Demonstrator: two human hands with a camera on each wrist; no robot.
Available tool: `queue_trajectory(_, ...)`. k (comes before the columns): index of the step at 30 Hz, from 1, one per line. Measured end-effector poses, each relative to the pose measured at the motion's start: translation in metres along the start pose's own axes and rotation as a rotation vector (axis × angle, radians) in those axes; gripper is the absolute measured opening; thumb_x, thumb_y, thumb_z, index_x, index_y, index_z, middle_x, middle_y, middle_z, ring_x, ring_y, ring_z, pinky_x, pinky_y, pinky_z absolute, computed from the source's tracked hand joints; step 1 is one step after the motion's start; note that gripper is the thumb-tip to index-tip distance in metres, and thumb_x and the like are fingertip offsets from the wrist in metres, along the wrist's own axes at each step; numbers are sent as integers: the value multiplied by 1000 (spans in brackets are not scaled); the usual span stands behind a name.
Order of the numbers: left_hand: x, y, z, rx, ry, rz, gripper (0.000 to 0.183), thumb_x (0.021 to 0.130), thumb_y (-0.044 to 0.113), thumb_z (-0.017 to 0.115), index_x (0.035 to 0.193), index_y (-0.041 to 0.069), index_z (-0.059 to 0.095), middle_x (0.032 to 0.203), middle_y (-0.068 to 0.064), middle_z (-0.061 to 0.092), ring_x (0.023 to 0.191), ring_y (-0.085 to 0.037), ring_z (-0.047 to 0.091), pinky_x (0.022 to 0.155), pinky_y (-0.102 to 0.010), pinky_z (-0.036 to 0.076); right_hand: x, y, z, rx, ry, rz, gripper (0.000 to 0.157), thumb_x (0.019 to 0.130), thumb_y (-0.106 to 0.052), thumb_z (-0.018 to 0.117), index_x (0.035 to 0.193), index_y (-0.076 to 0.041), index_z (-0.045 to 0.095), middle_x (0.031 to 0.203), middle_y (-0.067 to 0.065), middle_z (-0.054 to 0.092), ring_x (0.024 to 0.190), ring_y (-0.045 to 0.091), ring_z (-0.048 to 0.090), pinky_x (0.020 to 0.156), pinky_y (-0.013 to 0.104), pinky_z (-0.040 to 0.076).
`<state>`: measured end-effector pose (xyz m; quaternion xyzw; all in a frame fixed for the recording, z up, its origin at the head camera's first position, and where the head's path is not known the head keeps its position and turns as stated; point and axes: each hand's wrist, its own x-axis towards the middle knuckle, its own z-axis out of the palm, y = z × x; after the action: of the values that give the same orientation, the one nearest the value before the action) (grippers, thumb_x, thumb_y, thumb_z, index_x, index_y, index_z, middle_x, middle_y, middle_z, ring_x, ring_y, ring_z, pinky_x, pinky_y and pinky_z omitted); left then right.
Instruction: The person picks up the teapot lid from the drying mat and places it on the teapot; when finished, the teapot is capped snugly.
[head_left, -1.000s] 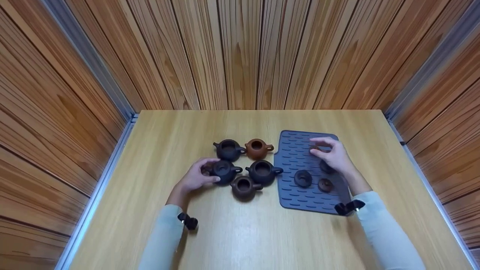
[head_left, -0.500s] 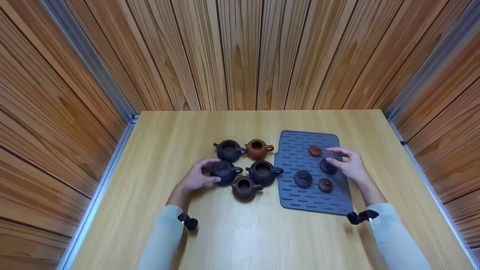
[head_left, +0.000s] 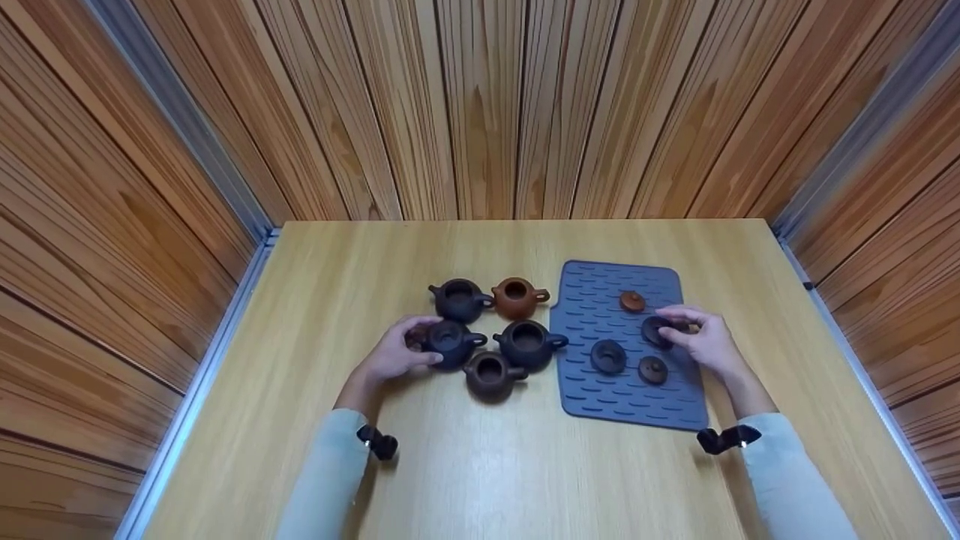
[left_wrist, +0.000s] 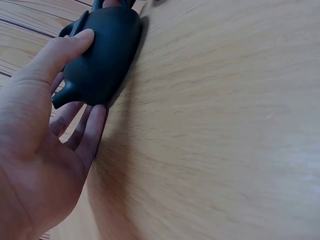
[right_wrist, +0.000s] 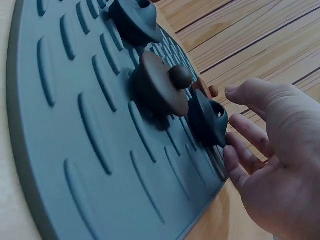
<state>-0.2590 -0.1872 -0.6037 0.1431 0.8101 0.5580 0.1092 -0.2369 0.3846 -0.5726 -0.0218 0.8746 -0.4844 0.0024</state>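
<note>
Two hands reach in from the near side of the worktop [head_left: 465, 465]. On the left, the left hand [head_left: 391, 351] grips the spout end of a lidded black teapot [head_left: 450, 346], thumb against the rim of its lid and fingers along the body. On the right, the right hand [head_left: 706, 341] keeps thumb and fingers spread and slightly bent around a black lid [head_left: 656, 331]; its thumb tip is just apart from the lid, and whether a fingertip touches the edge cannot be told.

Nearest of the pots is a small brown teapot [head_left: 481, 386], right of the gripped one. Beyond it, to the right, a wide-mouthed black teapot [head_left: 525, 361] points its handle over the left edge of a grey-blue mat [head_left: 600, 397]. On that mat, a brown lid [head_left: 652, 370] lies nearest, a ring-topped lid [head_left: 608, 357] to its left, and a reddish lid [head_left: 632, 301] farthest.

Farther still stand another black teapot [head_left: 456, 316] and, beside it on the right, a reddish teapot [head_left: 516, 311]. A wooden wall [head_left: 480, 112] rises at the far edge.
</note>
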Motion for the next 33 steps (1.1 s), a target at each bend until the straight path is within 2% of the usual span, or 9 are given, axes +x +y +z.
queue_trajectory(4, -1, 7, 1, -17, -15, -45, 64, 93, 12, 92, 153, 16, 69, 155, -22, 60, 145, -40, 59, 125, -49, 43, -1, 8, 0, -4, -11, 10, 35, 108, -9, 75, 141, 4, 75, 148, 19, 68, 117, -18, 52, 99, 5, 48)
queue_trajectory(7, -1, 11, 1, 19, -4, -59, 64, 93, 11, 91, 152, 15, 69, 154, -21, 60, 143, -38, 59, 123, -47, 44, -1, 11, 1, -3, 2, 0, 32, 107, -4, 74, 138, 5, 76, 148, 28, 67, 115, -20, 52, 98, 5, 50)
queue_trajectory(14, -1, 15, 0, -16, -1, -40, 64, 93, 0, 88, 152, 3, 66, 151, -26, 63, 138, -38, 63, 116, -41, 48, 0, 12, 3, 8, 24, -19, 31, 106, 0, 74, 136, 9, 76, 148, 31, 65, 113, -21, 51, 91, 3, 50)
queue_trajectory(19, 2, 21, -6, -18, 0, -61, 59, 99, 8, 86, 153, 1, 64, 151, -26, 68, 139, -42, 65, 114, -39, 51, 0, 11, 3, 7, 9, -4, 32, 107, -2, 73, 137, 7, 76, 149, 30, 65, 114, -19, 51, 93, 2, 49)
queue_trajectory(22, 6, 27, -11, 10, 35, -94, 56, 101, 16, 85, 152, 4, 66, 152, -23, 69, 141, -41, 65, 112, -40, 52, -1, 10, 2, -5, 6, -5, 31, 107, -3, 73, 136, 5, 77, 148, 29, 65, 115, -19, 51, 95, 2, 49)
queue_trajectory(25, 11, 34, -14, 36, 86, -100, 54, 99, 19, 87, 148, 6, 69, 152, -21, 68, 141, -42, 63, 113, -46, 51, -2, 10, 2, -15, 9, -10, 30, 107, -3, 74, 135, 4, 78, 147, 30, 66, 115, -19, 51, 97, 2, 48)
queue_trajectory(30, 22, 42, -16, 44, 175, -66, 52, 96, 15, 88, 143, 4, 71, 148, -25, 67, 140, -43, 59, 118, -58, 49, -1, 9, 3, -25, 12, -17, 30, 107, -4, 74, 135, 4, 79, 146, 31, 67, 115, -19, 52, 97, 3, 49)
queue_trajectory(33, 31, 45, -14, 53, 209, -44, 55, 94, 13, 89, 145, 3, 70, 151, -26, 63, 145, -44, 55, 125, -62, 45, 0, 10, 3, -21, 8, -18, 30, 106, -3, 74, 135, 5, 78, 146, 31, 68, 113, -19, 54, 95, 3, 49)
